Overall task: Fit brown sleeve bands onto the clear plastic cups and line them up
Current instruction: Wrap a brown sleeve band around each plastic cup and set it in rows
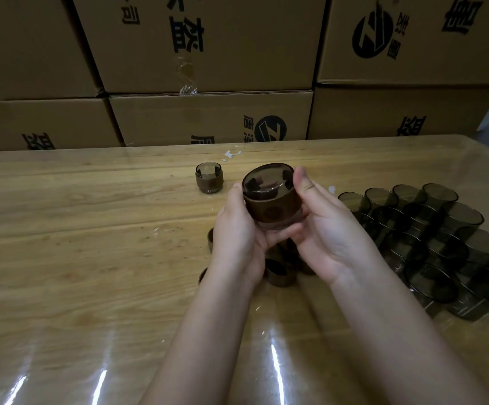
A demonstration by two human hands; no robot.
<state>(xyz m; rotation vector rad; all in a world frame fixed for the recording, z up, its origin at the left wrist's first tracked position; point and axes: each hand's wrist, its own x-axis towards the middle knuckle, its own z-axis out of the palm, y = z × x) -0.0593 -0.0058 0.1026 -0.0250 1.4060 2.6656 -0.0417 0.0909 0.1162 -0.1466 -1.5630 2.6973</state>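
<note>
Both hands hold one smoky clear cup point(268, 182) above the table, with a brown sleeve band point(269, 211) around its lower half. My left hand point(237, 238) cups it from the left and below, and my right hand point(322, 226) grips it from the right, thumb at the rim. One banded cup point(209, 177) stands upright on the table behind and to the left. Several loose brown bands point(281, 271) lie on the table under my hands, partly hidden by them.
Several bare clear cups point(430, 238) are packed together on the right side of the wooden table point(76, 229), which is under a glossy plastic sheet. Stacked cardboard boxes point(208, 62) form a wall along the table's far edge.
</note>
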